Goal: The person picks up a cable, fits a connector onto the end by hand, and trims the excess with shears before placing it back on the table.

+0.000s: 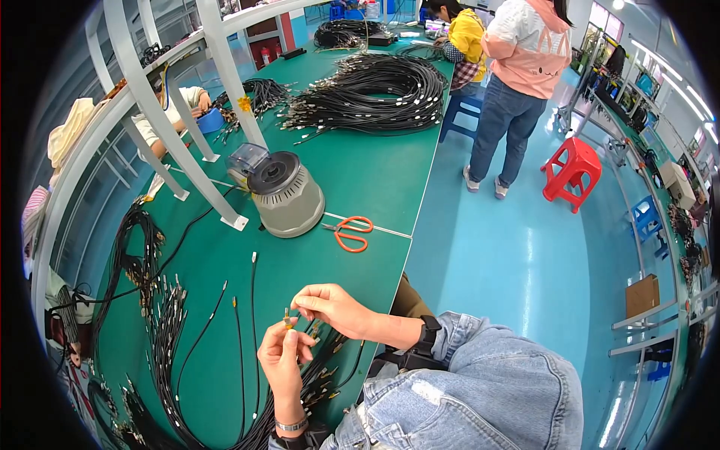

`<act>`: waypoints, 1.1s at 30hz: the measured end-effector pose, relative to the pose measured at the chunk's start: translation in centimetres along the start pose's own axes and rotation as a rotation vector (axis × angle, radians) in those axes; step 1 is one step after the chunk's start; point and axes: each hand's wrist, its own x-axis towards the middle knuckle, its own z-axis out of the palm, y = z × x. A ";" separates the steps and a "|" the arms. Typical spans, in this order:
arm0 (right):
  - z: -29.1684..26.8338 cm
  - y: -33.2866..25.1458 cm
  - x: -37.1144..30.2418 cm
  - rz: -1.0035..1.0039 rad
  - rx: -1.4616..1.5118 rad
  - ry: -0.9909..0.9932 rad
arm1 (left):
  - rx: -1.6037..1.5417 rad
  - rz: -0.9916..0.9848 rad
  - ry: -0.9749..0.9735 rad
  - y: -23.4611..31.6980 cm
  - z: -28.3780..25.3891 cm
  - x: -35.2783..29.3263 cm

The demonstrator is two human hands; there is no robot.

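Observation:
My left hand is closed in a pinch around a small metal cable connector, which stands up between thumb and forefinger with a yellowish part at its base. Just above and to the right, my right hand has its fingers pinched together, tips beside the connector. Whatever sits in that pinch is too small or hidden to name. Another metal connector shows below my right hand. Black cables run under and past both hands on the green table. Single black cables lie to the left.
A round grey machine with a dark top stands ahead, beside orange-handled scissors. Large coils of black cable lie farther back. White frame posts rise on the left. A red stool and a standing person are at right.

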 end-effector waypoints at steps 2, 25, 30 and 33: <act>-0.3 0.0 0.1 -0.011 -0.033 0.001 | 0.184 0.076 0.036 -0.1 0.5 0.0; -4.7 -6.2 10.4 -0.182 -0.423 0.230 | 1.418 0.232 0.366 -5.8 -10.7 2.9; -4.3 -6.2 12.1 -0.148 -0.384 0.187 | 1.371 0.220 0.368 -6.3 -11.2 2.7; -4.0 -6.2 12.4 -0.116 -0.388 0.190 | 1.343 0.258 0.371 -6.6 -11.5 2.7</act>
